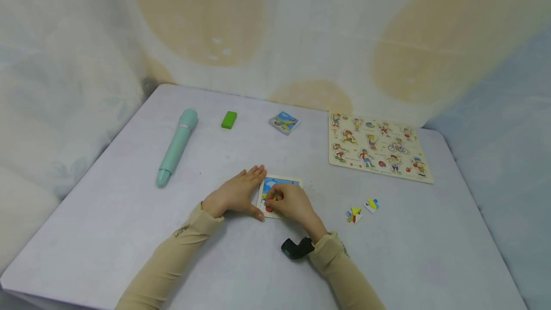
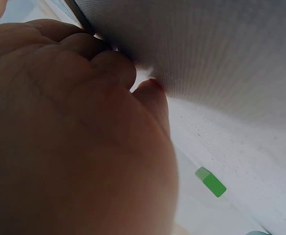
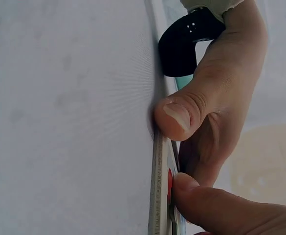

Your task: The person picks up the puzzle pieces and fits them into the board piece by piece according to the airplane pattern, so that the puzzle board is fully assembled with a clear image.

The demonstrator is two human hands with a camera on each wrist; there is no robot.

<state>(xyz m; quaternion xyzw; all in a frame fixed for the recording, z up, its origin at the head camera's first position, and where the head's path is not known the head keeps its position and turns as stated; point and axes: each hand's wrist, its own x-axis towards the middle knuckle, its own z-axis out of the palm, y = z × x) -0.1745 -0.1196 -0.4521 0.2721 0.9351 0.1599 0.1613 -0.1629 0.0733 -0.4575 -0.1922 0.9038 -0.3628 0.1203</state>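
A small framed jigsaw puzzle [image 1: 281, 177] with a blue, picture-printed surface lies flat on the table between my hands. My left hand [image 1: 236, 193] rests along its left side, fingers extended to the upper corner and thumb at the lower one. Over the picture, my right hand [image 1: 292, 202] has its fingers curled, thumb and fingertips pinching a puzzle piece low against the board; the fingers hide most of it. The right wrist view shows the right thumb [image 3: 186, 185] beside a red part [image 3: 170, 182] of the picture. Two loose puzzle pieces [image 1: 355, 215] lie to the right.
A mint-green wand-shaped object [image 1: 175, 149] lies at the left, and a green block [image 1: 229, 119] stands farther back. A small airplane picture puzzle [image 1: 285, 122] is at the back middle. A large figure puzzle board [image 1: 379, 147] occupies the back right. Fabric walls enclose the table.
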